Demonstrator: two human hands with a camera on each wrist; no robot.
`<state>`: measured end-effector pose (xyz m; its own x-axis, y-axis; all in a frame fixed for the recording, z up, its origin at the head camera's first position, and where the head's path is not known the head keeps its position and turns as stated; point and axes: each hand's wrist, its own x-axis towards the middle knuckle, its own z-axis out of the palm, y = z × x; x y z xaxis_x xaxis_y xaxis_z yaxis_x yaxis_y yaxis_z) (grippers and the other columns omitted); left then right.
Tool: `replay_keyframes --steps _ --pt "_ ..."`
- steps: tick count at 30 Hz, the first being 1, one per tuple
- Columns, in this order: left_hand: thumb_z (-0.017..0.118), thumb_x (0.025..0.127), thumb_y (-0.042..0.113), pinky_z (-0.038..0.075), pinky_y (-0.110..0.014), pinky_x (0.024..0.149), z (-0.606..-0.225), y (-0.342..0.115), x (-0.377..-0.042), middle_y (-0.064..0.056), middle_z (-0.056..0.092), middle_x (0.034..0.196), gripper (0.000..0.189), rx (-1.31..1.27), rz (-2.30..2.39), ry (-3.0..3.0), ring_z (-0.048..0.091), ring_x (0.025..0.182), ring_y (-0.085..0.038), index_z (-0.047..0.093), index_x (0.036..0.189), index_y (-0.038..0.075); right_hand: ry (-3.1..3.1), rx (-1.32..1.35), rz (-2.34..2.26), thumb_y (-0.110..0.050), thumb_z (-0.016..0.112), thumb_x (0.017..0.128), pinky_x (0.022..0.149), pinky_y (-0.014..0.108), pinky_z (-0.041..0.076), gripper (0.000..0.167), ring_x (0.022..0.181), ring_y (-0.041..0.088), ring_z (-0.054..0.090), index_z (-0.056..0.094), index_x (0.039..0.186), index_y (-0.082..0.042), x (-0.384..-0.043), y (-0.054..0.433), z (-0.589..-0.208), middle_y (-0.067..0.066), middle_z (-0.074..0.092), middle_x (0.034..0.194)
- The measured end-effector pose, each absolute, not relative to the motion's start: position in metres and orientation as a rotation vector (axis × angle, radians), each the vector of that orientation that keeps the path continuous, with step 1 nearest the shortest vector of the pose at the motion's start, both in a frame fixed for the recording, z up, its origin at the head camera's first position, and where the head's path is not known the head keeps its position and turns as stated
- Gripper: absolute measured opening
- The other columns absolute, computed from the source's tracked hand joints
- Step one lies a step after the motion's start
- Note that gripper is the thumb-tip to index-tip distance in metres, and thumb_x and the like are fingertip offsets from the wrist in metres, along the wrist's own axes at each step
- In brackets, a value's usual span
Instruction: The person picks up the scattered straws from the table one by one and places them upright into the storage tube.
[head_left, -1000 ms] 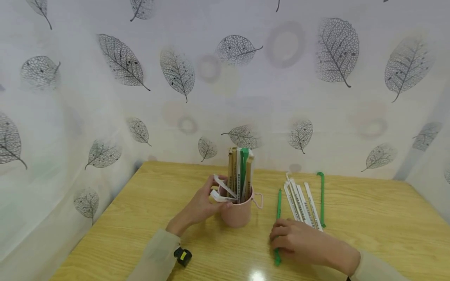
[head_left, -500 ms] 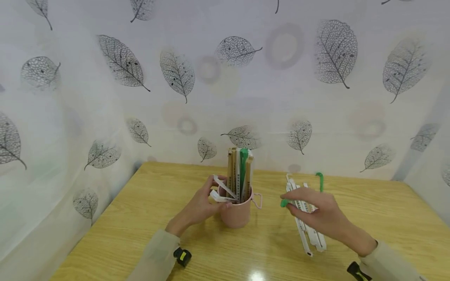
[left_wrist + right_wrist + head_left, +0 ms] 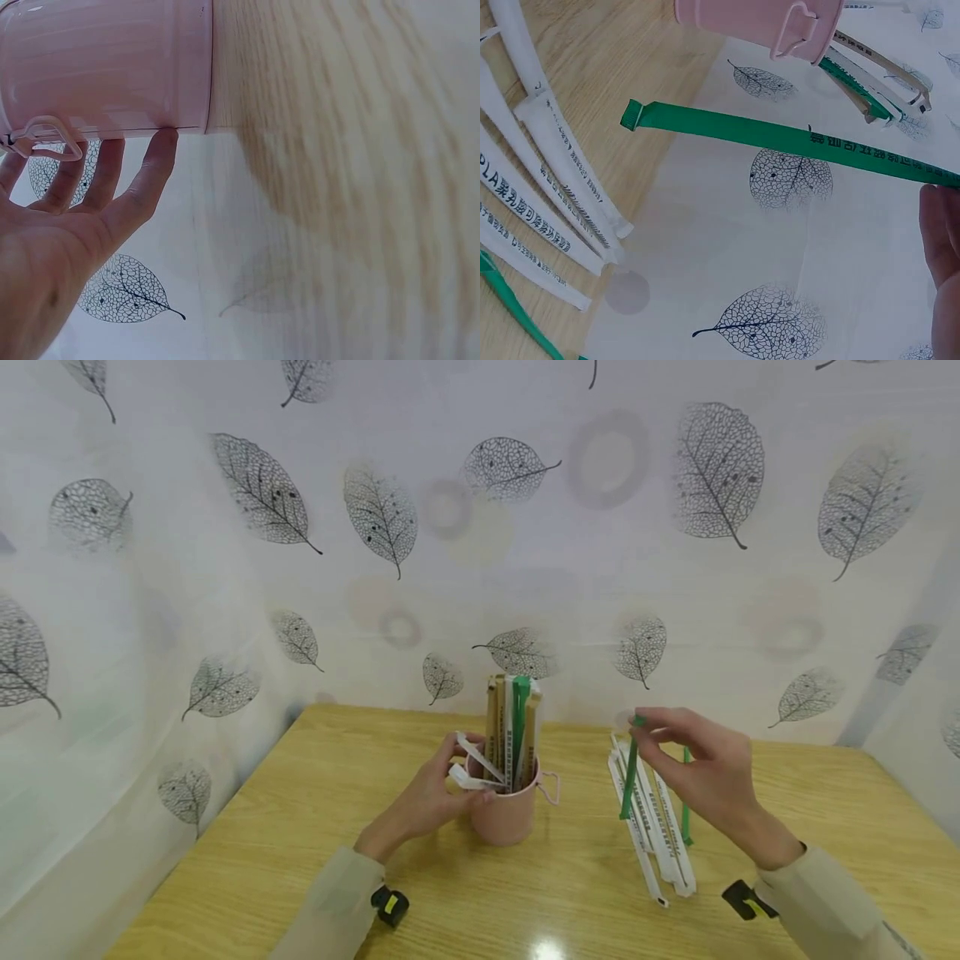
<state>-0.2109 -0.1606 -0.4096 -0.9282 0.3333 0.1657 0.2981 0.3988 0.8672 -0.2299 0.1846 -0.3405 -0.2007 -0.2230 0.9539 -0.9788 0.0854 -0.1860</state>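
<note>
Head view: a wood-grain table [image 3: 247,860] stands before a pale backdrop [image 3: 570,560] printed with dark leaf skeletons.
Left hand: at the left, the person's left hand [image 3: 423,793] grasps the pink cup [image 3: 504,822], thumb on the near side and fingers round the left and far side.
Leaning straws: two white straws [image 3: 468,779] slant out over the cup's left rim, close to the fingers.
Pink cup: upright on the table, left of the white bundle, its wire-like handle [image 3: 551,789] pointing right.
Straws in the cup: brown, white and green wrapped straws [image 3: 509,735] stand packed together, rising well above the rim.
Held straw: right of the cup and apart from it, a green straw [image 3: 631,772] hangs in the air, its lower end free and tilted slightly left.
White bundle: white printed straws [image 3: 658,835] lie side by side on the table.
Second green straw: it [image 3: 686,818] lies just right of the bundle.
Right hand: the right hand [image 3: 708,768] pinches the held straw's upper end between thumb and fingers.
</note>
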Motion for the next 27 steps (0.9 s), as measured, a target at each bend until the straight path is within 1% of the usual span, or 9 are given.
replay_keyframes --steps 4,8,12,15,20,23,25,27 --pt "0.079 0.088 0.037 0.041 -0.055 0.112 -0.409 -0.161 -0.211 0.000 0.049 0.149 0.071 0.601 1.607 2.589 0.052 0.134 -0.024 0.039 0.146 0.030 -1.592 1.196 1.179 -0.011 0.074 0.093 0.078 0.012 0.057 0.031 0.094 0.000 0.073 0.069 0.098 0.019 -0.232 0.184 -0.335 0.007 0.079 0.101" --pt "0.078 0.090 0.037 0.041 -0.057 0.111 -0.410 -0.161 -0.212 -0.003 0.049 0.150 0.070 0.621 1.607 2.585 0.051 0.135 -0.027 0.039 0.147 0.027 -1.661 1.132 1.150 0.002 0.073 0.086 0.076 0.012 0.057 0.020 0.092 -0.002 0.072 0.072 0.101 0.015 -0.234 0.181 -0.326 0.010 0.079 0.096" --pt "0.078 0.090 0.036 0.042 -0.054 0.110 -0.409 -0.161 -0.211 -0.004 0.050 0.149 0.068 0.618 1.596 2.592 0.053 0.134 -0.027 0.039 0.145 0.028 -1.690 1.098 1.127 0.014 0.070 0.076 0.075 0.011 0.057 0.027 0.091 -0.003 0.071 0.073 0.102 0.011 -0.237 0.175 -0.312 0.017 0.077 0.091" --pt "0.078 0.089 0.036 0.043 -0.052 0.109 -0.408 -0.161 -0.212 -0.003 0.051 0.148 0.069 0.611 1.592 2.600 0.054 0.132 -0.027 0.039 0.145 0.029 -1.655 1.112 1.171 0.019 0.069 0.074 0.076 0.013 0.057 0.028 0.090 0.000 0.071 0.072 0.101 0.013 -0.238 0.168 -0.301 0.017 0.076 0.092" --pt "0.078 0.089 0.036 0.044 -0.053 0.109 -0.408 -0.161 -0.211 -0.004 0.050 0.149 0.069 0.611 1.601 2.592 0.053 0.133 -0.028 0.039 0.145 0.028 -1.586 1.127 1.254 0.021 0.068 0.074 0.076 0.015 0.059 0.025 0.088 0.004 0.071 0.069 0.099 0.015 -0.237 0.153 -0.284 0.007 0.075 0.097" --pt "0.078 0.089 0.035 0.043 -0.053 0.109 -0.408 -0.161 -0.210 -0.004 0.049 0.150 0.069 0.617 1.608 2.587 0.053 0.134 -0.028 0.039 0.145 0.028 -1.553 1.121 1.292 0.019 0.070 0.076 0.075 0.017 0.059 0.024 0.087 0.004 0.072 0.069 0.099 0.016 -0.235 0.143 -0.275 0.002 0.075 0.099" --pt "0.078 0.089 0.035 0.043 -0.053 0.109 -0.408 -0.161 -0.210 -0.005 0.050 0.150 0.069 0.623 1.613 2.586 0.053 0.133 -0.028 0.040 0.145 0.028 -1.527 1.125 1.326 0.017 0.071 0.079 0.075 0.018 0.060 0.021 0.086 0.005 0.073 0.069 0.100 0.016 -0.234 0.137 -0.269 -0.001 0.075 0.100" --pt "0.079 0.089 0.034 0.043 -0.053 0.109 -0.408 -0.161 -0.209 -0.005 0.050 0.150 0.069 0.623 1.614 2.588 0.053 0.133 -0.028 0.040 0.145 0.028 -1.484 1.145 1.377 0.014 0.072 0.081 0.075 0.020 0.060 0.020 0.086 0.007 0.073 0.068 0.100 0.018 -0.233 0.129 -0.265 0.000 0.075 0.100"
